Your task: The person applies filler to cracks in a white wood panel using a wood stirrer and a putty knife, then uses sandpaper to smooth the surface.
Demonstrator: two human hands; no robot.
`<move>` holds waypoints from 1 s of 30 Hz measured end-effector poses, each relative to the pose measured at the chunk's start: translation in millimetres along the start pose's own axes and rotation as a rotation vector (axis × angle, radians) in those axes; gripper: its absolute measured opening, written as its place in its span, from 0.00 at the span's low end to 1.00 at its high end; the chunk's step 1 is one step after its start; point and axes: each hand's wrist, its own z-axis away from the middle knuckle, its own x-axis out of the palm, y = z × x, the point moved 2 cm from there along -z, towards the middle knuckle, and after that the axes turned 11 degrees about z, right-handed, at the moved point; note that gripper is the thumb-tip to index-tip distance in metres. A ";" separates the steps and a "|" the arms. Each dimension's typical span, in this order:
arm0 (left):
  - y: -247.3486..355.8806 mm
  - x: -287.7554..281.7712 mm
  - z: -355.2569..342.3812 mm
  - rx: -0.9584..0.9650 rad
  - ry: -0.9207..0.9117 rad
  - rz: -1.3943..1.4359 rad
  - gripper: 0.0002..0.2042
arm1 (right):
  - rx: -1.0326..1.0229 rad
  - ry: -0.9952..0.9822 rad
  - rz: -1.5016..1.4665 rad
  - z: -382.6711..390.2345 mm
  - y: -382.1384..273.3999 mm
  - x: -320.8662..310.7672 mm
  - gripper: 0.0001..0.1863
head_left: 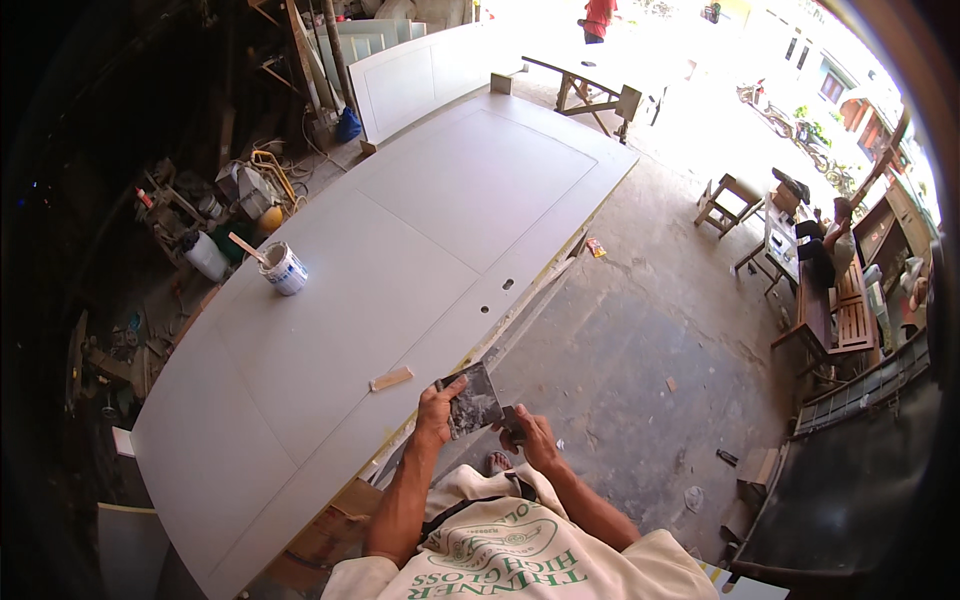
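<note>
My left hand [436, 409] grips a dark square plate [474, 402] smeared with pale paste. Close beside it, my right hand [535, 438] is closed round a small dark scraper-like tool [512, 424], its far end reaching toward the plate's lower right edge. Both hands are just off the near long edge of a large pale grey door panel [330, 330], which lies flat and has thin grooved lines. A small wooden block [391, 379] rests on the panel, left of the plate. Farther back on it stands a white tub [285, 272] with a flat wooden stick leaning out.
Another pale panel [420, 80] stands beyond the far end. Tools and jugs [205, 255] clutter the left side. To the right are a stool [728, 203], a table [781, 240] and a wooden bench [850, 305] with a seated person [835, 240].
</note>
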 end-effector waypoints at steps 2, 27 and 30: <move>-22.6 9.1 -1.0 -0.117 -0.033 -0.062 0.11 | 0.002 0.129 -0.060 -1.2 -0.7 -2.1 0.31; 161.8 -178.6 39.2 0.192 0.555 -0.098 0.22 | 0.056 0.563 0.295 -128.9 22.6 10.6 0.11; 203.7 -197.9 38.2 0.219 0.639 -0.224 0.26 | 0.028 0.570 0.550 -173.4 7.1 18.8 0.10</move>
